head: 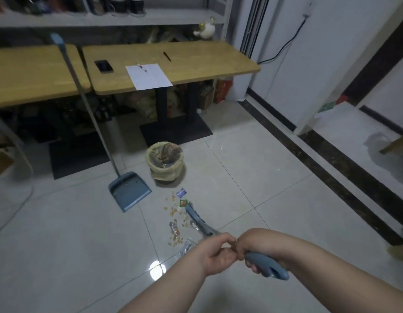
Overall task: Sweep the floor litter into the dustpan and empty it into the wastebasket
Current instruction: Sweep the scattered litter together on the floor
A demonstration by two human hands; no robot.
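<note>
Both hands grip a blue broom. My right hand closes around its handle end and my left hand holds the shaft just below. The broom head rests on the tiled floor beside scattered litter: crumbs and a few small wrappers. A blue long-handled dustpan stands on the floor left of the litter, its handle leaning against a table edge. A small wastebasket lined with a yellowish bag sits just behind the litter, right of the dustpan.
Two wooden tables stand behind, with black bases on the floor. One holds a phone, a sheet of paper and a pen. Shelving lines the back wall. A dark floor border runs along the right.
</note>
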